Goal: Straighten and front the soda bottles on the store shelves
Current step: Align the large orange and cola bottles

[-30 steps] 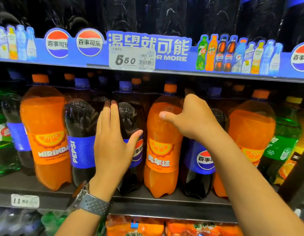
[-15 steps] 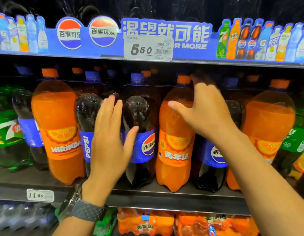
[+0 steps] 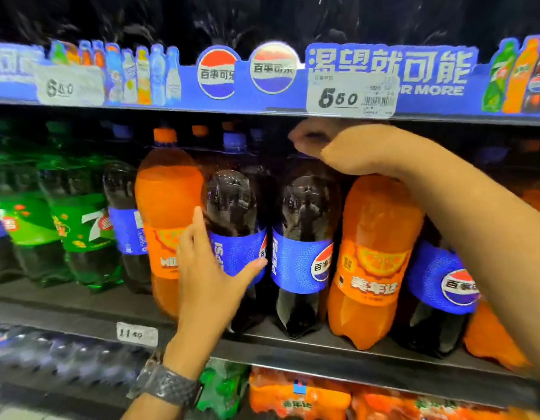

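Observation:
Large soda bottles stand in a row on the middle shelf [image 3: 293, 344]. My left hand [image 3: 208, 277] lies against the left side of a Pepsi bottle [image 3: 232, 204], fingers fairly straight and thumb spread across its blue label. My right hand [image 3: 338, 144] reaches over the top of the neighbouring Pepsi bottle [image 3: 305, 262], its fingers curled round the blue cap just under the upper shelf. That forearm passes over an orange Mirinda bottle [image 3: 374, 237]. Another Mirinda bottle [image 3: 167, 189] stands left of my left hand, its label partly hidden. A third Pepsi bottle [image 3: 438, 277] stands at the right.
Green 7Up bottles [image 3: 81, 222] and a narrower Pepsi bottle [image 3: 126, 228] fill the left of the shelf. The blue promo strip [image 3: 383, 71] with a price tag [image 3: 350, 95] hangs close above the caps. Orange shrink-wrapped packs [image 3: 293, 398] lie on the shelf below.
My right hand rose from the orange bottle's shoulder to the cap of the Pepsi bottle on its left. My left hand slid to the left Pepsi bottle's side. The view shifted left.

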